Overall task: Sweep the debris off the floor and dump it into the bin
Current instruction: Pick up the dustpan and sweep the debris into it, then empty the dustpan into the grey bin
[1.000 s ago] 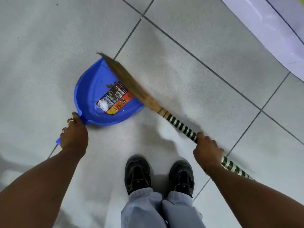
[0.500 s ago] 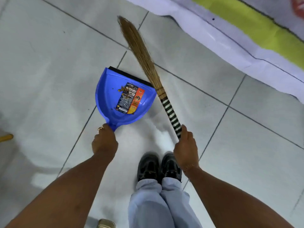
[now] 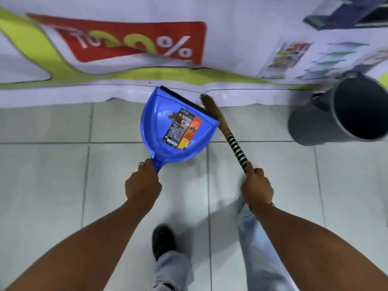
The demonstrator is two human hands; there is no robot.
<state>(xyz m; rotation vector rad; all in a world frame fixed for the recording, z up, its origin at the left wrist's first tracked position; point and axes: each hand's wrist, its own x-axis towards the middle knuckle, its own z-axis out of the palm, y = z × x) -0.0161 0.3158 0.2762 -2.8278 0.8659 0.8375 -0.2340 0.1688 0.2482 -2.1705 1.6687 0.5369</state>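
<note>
Left hand (image 3: 143, 185) clamped on dustpan (image 3: 155, 122) handle, debris (image 3: 177, 119) ahead in pan; right hand (image 3: 257, 186) gripping broom (image 3: 232, 141); bin (image 3: 344, 110) far right.

Debris-laden dustpan (image 3: 161, 114), broom (image 3: 222, 124), bin (image 3: 310, 124)

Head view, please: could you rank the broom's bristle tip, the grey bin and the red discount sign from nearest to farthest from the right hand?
1. Bristle tip, ahead and slightly left of the right hand.
2. Grey bin, ahead on the right.
3. Red discount sign, farthest, ahead on the left.
</note>
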